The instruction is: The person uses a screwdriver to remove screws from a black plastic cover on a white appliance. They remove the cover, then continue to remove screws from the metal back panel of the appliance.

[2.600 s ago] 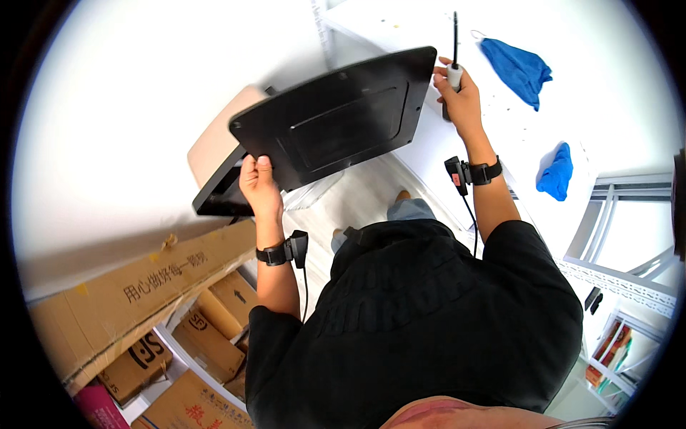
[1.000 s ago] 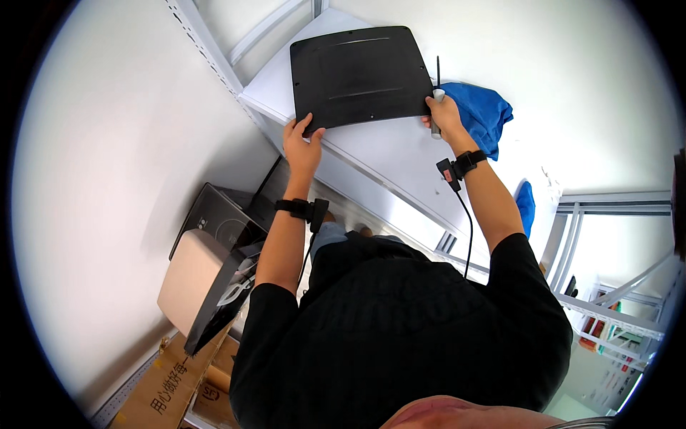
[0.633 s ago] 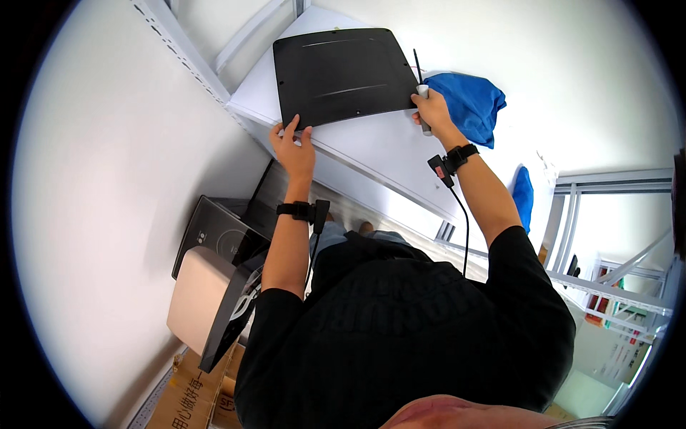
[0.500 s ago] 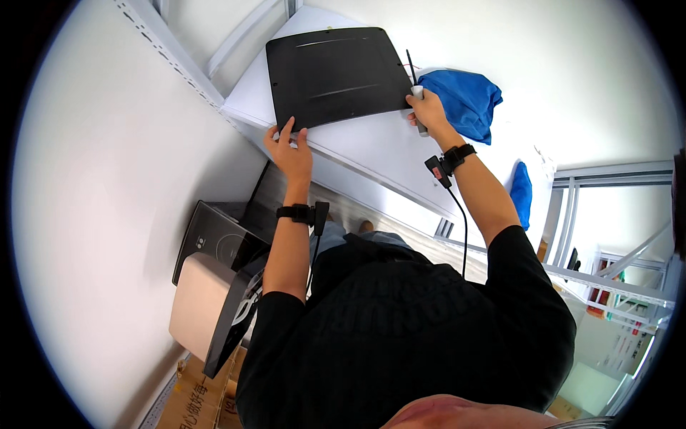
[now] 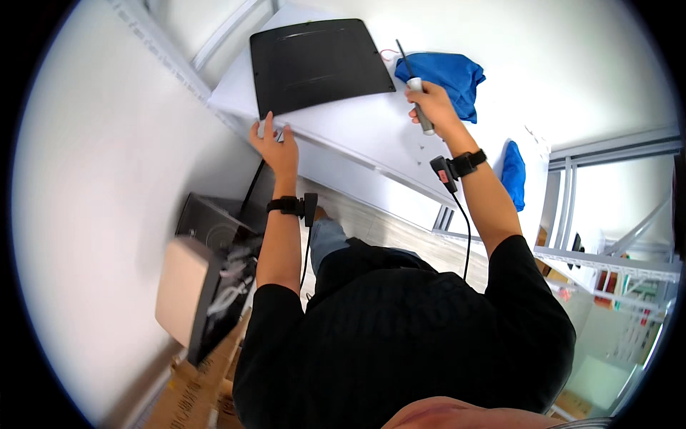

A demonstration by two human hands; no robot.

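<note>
A black, slightly curved panel (image 5: 321, 66) lies at the far left of the white table (image 5: 357, 132), small holes along its rim. By its near left corner is my left hand (image 5: 277, 149), fingers spread; a fingertip reaches the corner, though touch is hard to tell. My right hand (image 5: 437, 107) is closed around the grey handle of a screwdriver (image 5: 416, 84), beside the panel's right edge and apart from it. The screwdriver's dark shaft points up and away, in front of a blue cloth bag (image 5: 459, 77).
Tiny loose pieces (image 5: 420, 147) lie near my right wrist. A thin red wire (image 5: 389, 51) shows behind the panel. A second blue cloth item (image 5: 514, 176) lies at the right. Left below the table are a dark box (image 5: 204, 218), an open bin (image 5: 187, 286) and cardboard (image 5: 189, 393).
My right hand with the screwdriver has moved off the panel's near right corner, to the right. My left hand stays by the near left corner. The whole view has shifted slightly.
</note>
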